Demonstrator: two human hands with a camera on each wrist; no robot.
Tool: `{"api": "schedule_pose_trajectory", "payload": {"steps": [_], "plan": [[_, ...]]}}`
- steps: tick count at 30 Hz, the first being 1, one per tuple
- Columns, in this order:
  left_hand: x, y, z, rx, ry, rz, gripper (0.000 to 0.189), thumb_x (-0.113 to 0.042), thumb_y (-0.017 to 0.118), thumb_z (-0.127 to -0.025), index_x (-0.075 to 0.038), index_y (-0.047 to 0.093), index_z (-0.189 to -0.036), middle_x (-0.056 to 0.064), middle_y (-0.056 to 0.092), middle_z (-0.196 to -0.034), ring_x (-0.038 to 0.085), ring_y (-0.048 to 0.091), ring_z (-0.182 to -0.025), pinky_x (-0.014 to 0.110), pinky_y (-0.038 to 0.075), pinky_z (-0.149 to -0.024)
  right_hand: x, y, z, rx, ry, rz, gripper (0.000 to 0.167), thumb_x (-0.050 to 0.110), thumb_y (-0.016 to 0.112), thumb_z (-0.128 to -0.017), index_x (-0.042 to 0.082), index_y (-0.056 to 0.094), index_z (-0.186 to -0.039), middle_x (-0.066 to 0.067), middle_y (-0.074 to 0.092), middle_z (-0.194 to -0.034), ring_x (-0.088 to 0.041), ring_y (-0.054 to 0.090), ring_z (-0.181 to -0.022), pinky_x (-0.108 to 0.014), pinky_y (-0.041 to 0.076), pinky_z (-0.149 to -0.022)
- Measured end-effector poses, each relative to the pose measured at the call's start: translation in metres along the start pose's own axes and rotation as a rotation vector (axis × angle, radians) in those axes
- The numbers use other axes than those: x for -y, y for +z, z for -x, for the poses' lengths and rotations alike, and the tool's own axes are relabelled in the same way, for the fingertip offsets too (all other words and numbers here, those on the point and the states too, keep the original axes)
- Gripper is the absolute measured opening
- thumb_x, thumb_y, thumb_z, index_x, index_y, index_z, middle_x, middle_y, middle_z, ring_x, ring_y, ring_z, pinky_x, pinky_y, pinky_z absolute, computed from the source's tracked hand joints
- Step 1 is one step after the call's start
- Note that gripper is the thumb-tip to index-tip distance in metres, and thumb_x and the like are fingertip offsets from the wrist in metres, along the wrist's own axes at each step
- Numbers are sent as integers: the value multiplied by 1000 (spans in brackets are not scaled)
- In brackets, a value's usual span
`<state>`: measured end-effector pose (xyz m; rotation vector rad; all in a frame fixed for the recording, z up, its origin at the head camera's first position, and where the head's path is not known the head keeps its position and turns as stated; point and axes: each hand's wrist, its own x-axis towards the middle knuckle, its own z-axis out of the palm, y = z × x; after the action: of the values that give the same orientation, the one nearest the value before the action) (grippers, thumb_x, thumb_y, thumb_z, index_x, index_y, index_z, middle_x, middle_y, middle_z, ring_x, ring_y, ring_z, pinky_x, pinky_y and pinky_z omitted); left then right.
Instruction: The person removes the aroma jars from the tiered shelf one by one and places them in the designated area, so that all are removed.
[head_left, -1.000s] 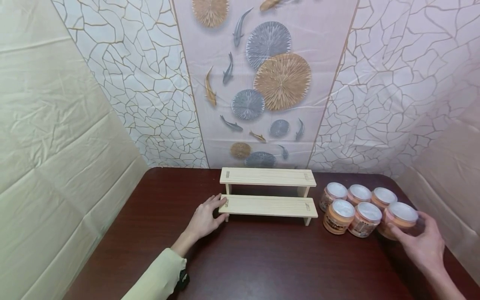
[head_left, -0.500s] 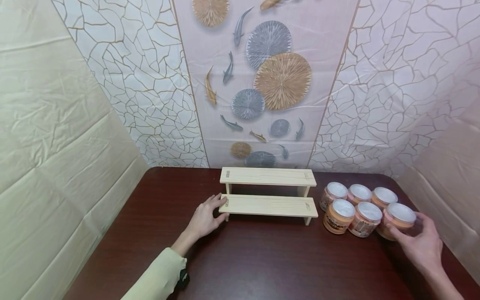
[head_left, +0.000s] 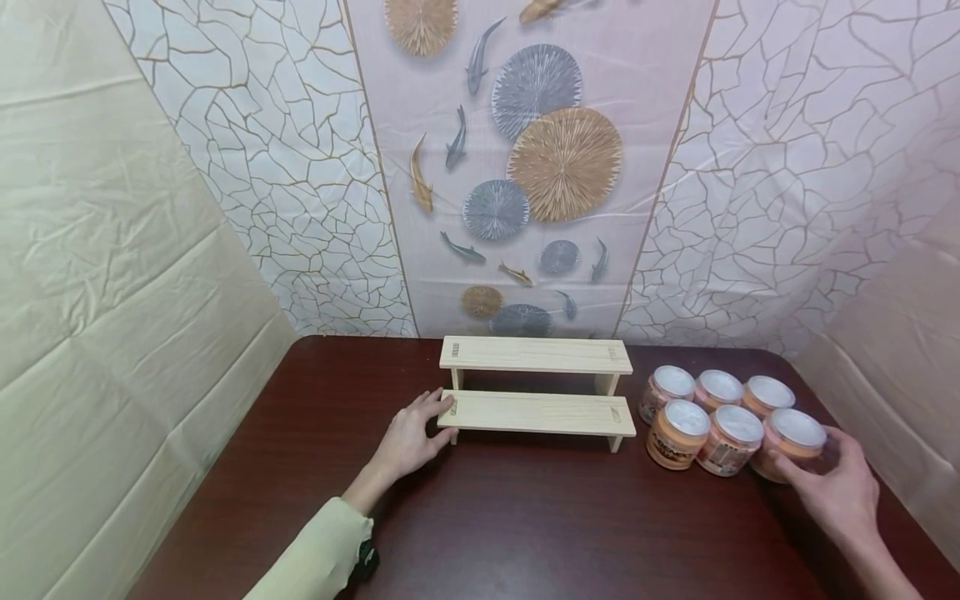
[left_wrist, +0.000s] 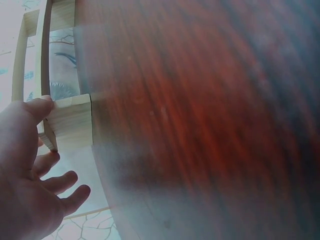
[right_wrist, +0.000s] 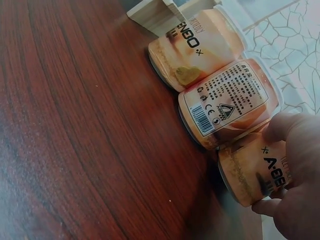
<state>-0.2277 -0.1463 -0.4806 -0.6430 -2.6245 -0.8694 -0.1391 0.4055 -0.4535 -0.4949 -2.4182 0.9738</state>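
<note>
My left hand (head_left: 405, 437) pinches the left end of the lower board of a two-step wooden shelf stand (head_left: 536, 412), thumb in front. In the left wrist view, the thumb (left_wrist: 42, 106) lies on the board's edge and the other fingers spread beyond its end. My right hand (head_left: 836, 487) grips the front right jar (head_left: 795, 442) of a cluster, with the thumb on its near side. In the right wrist view this orange-labelled jar (right_wrist: 245, 170) stands against a jar with a barcode label (right_wrist: 227, 105). Part of its label is hidden by the hand.
Other white-lidded jars stand in two rows right of the stand, including a front left jar (head_left: 677, 435) and a back middle jar (head_left: 718, 389). The dark red-brown table (head_left: 525, 525) meets a patterned cloth (head_left: 360, 308) behind and plain cloth at both sides.
My right hand has shifted the front right jar slightly left, closer to the front middle jar. The left hand and the wooden stand have stayed in place.
</note>
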Motion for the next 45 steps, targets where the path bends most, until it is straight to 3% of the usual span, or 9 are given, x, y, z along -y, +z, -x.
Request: {"api": "schedule_pose_trajectory", "payload": {"steps": [5,18,34,37,40,42,43,45], "plan": [[1,1,-1,-2,2,-6,50,-19,80,-86,-3,66,-131,23,55,-139,46,50,-128,66,44,-94,-1,1,1,0,-1,-9,74,19,82,-80,-6,45,-139,-33,55,-126,17,31,-87,-15,29,-79],[0,0,0,1,11,1,50,-20,80,-86,-3,66,-131,23,55,-139,47,50,-128,65,44,-95,-7,3,2,11,6,6,75,20,82,-81,-6,44,-141,-34,55,-127,15,33,-87,-16,30,-81],[-1,-2,0,-7,17,15,50,-20,80,-86,-3,66,-130,24,56,-138,48,50,-127,66,43,-95,-5,5,4,22,15,-40,78,20,82,-82,-6,39,-143,-37,53,-131,24,32,-87,-3,28,-78],[-1,-3,0,-8,18,16,50,-20,80,-86,-3,66,-131,24,56,-138,48,50,-127,66,43,-95,-5,6,4,35,30,-29,80,21,81,-83,-6,37,-144,-38,51,-132,12,47,-102,-2,28,-77],[-1,-4,0,-6,17,16,50,-20,80,-86,-3,66,-131,24,56,-138,48,50,-127,67,43,-95,-5,6,3,57,37,-13,83,23,80,-84,-8,34,-146,-40,49,-133,-23,57,-120,-2,28,-78],[-1,-4,0,-2,16,18,50,-21,80,-86,-4,66,-131,24,55,-138,48,50,-127,67,43,-95,-6,5,1,72,33,0,85,24,80,-84,-10,33,-146,-41,49,-133,-37,56,-119,-2,28,-78],[-1,-4,0,-4,19,17,50,-20,80,-86,-3,66,-131,25,55,-138,48,50,-127,67,43,-95,-6,5,1,81,25,-1,86,24,81,-84,-11,32,-145,-42,49,-132,-31,61,-113,-2,29,-77],[-1,-4,-1,-5,22,15,50,-20,80,-86,-3,66,-131,25,55,-138,48,50,-127,66,43,-94,-8,4,-1,98,6,-3,88,25,81,-83,-13,31,-144,-43,49,-130,-4,61,-96,-1,29,-72]]}}
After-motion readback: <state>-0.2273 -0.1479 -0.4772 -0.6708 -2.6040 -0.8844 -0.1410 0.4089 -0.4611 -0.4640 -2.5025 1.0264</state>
